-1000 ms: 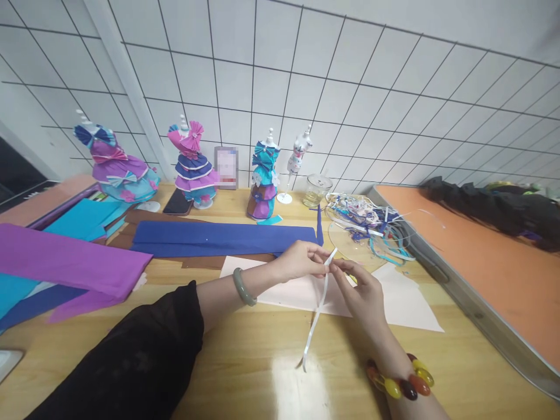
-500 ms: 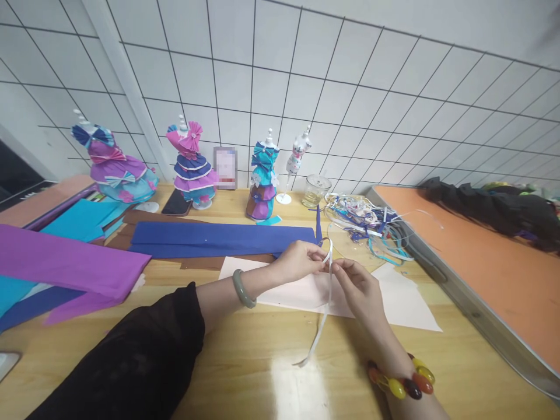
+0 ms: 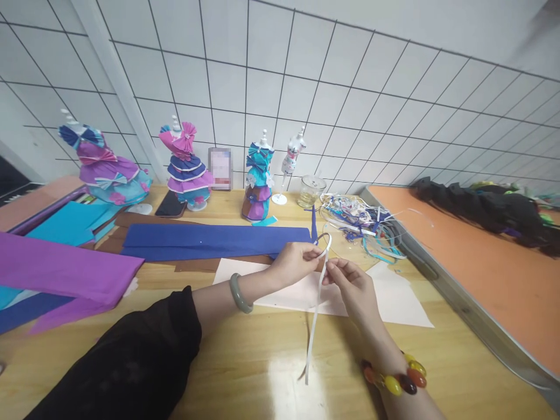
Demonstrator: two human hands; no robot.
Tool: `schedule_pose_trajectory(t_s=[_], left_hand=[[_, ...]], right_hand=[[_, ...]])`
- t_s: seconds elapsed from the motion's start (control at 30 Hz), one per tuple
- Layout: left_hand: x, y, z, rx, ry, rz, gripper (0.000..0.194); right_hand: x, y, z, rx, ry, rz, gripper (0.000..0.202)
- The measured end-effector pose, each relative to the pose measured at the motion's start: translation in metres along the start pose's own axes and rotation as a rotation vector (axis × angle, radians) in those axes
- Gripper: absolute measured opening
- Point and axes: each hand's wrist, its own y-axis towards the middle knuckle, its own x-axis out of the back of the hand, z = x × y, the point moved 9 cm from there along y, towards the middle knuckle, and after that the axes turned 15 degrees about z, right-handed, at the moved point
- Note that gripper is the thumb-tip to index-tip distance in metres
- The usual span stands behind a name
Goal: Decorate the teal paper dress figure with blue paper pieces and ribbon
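Note:
A narrow white strip [image 3: 315,315] bends into a small loop at the top, and its long tail hangs down over the wooden table. My left hand [image 3: 295,262], with a jade-like bangle at the wrist, pinches the strip at the left of the loop. On the other side my right hand [image 3: 356,289] has thumb and index finger closed on the strip just below the loop. Under both hands lies a pale pink sheet [image 3: 391,297]. A folded dark blue sheet [image 3: 210,242] rests behind my left hand, partly over a brown one.
Three small dress forms in paper-like dresses [image 3: 109,172] [image 3: 188,169] [image 3: 259,181] and a bare one [image 3: 294,154] line the wall. A glass [image 3: 311,191] stands near a heap of strips [image 3: 356,216]. Purple sheets [image 3: 65,268] lie left. A metal-edged orange surface [image 3: 472,262] borders the right.
The loop of the strip has opened wider, and my right hand sits slightly lower along it. The hanging tail has swung straighter. The whole view has shifted a little.

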Motion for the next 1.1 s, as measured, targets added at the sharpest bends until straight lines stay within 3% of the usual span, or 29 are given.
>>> schedule_pose_trajectory(t_s=[0.33, 0.53, 0.67, 0.9, 1.1], left_hand=[[-0.005, 0.0, 0.016, 0.167, -0.347, 0.003, 0.022], [-0.011, 0.0, 0.013, 0.158, -0.475, 0.073, 0.028], [-0.01, 0.0, 0.01, 0.117, -0.474, 0.089, 0.031], [-0.007, -0.001, 0.018, 0.166, -0.562, 0.03, 0.036], [-0.011, -0.001, 0.017, 0.159, -0.643, 0.094, 0.028]], right_hand=[[0.004, 0.0, -0.007, -0.025, -0.047, -0.002, 0.028], [0.005, -0.001, -0.004, -0.037, 0.035, -0.044, 0.03], [-0.002, -0.001, -0.005, -0.046, 0.095, 0.009, 0.033], [-0.009, -0.001, -0.011, -0.108, 0.092, 0.065, 0.04], [-0.014, 0.0, -0.014, -0.122, 0.194, 0.131, 0.056]])
